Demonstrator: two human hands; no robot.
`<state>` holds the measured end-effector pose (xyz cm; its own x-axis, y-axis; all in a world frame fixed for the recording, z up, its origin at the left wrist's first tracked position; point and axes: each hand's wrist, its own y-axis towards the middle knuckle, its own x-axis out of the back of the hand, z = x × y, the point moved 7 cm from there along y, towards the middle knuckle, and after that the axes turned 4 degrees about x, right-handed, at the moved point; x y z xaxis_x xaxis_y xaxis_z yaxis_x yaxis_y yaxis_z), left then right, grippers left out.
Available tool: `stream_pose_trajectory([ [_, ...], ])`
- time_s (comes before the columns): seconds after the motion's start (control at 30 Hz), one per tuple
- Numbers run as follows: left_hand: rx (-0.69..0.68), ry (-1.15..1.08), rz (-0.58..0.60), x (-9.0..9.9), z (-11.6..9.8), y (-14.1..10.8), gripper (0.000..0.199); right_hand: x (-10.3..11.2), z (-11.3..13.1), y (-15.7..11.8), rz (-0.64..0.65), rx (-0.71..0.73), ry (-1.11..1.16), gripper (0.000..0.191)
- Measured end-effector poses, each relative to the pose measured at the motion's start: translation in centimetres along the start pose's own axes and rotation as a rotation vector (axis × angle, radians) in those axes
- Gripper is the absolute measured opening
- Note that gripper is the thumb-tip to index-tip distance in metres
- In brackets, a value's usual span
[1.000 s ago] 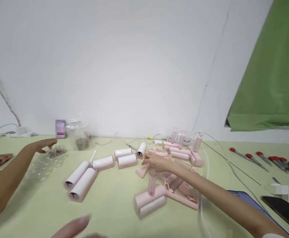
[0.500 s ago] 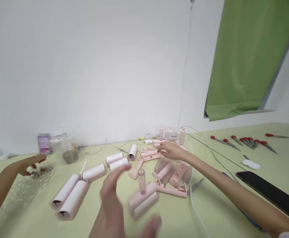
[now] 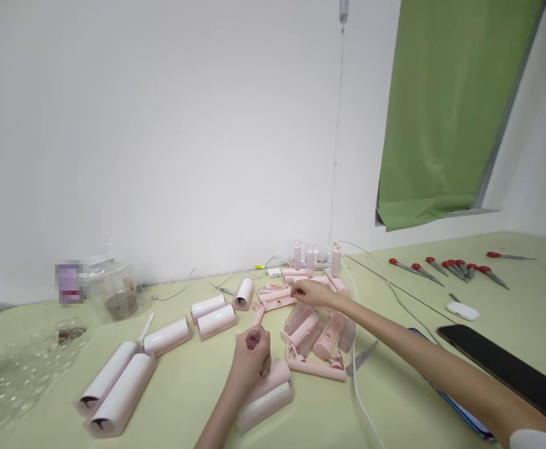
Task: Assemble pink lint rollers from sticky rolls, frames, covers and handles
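- A small assembly workroom is suggested.
- A long pale-green table [image 3: 183, 393] is spread with many alike pink parts [image 3: 317, 370] and white-sided cylinders [image 3: 125, 391].
- Red-handled tools [image 3: 460, 265] are grouped at the right.
- A plain wall [image 3: 183, 137] is met behind.

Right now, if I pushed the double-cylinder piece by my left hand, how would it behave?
The double-cylinder piece looks like hard plastic, so it should stay stiff. Its wide, paired shape would probably keep it from rolling easily. If the tube gripped in your left hand is joined to it, which the hand hides, it might tip.
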<state>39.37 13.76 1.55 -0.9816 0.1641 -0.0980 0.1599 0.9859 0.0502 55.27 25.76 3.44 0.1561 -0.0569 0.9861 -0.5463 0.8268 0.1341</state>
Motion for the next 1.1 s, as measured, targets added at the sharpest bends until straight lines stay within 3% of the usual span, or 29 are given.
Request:
stream_pose_trajectory([
  [0.17,0.031,-0.045,-0.01,-0.2,0.5,-0.1,0.047,-0.2,1.0,2.0,-0.078,0.011,0.048,0.022],
  [0.4,0.007,-0.116,-0.001,-0.4,0.3,-0.9,0.051,-0.9,-0.1,3.1,-0.105,-0.057,0.062,0.024],
  [0.6,0.008,-0.157,0.021,-0.4,0.6,-0.5,0.055,-2.0,0.2,8.9,0.001,-0.185,0.103,0.027],
  [0.73,-0.006,-0.159,0.056,-0.5,0.7,-0.3,0.058,-2.7,1.2,10.8,0.064,-0.219,0.177,0.027],
  [0.83,-0.001,-0.134,0.111,-0.5,0.4,-0.5,0.057,-2.6,1.8,10.9,0.055,-0.209,0.286,0.027],
  [0.97,0.074,-0.02,0.21,-0.6,-0.1,-1.0,0.046,-1.0,2.4,10.0,-0.067,-0.158,0.499,0.027],
  [1.1,0.091,0.003,0.24,-0.5,-0.4,-1.2,0.039,1.1,4.6,6.9,-0.199,-0.044,0.771,0.029],
])
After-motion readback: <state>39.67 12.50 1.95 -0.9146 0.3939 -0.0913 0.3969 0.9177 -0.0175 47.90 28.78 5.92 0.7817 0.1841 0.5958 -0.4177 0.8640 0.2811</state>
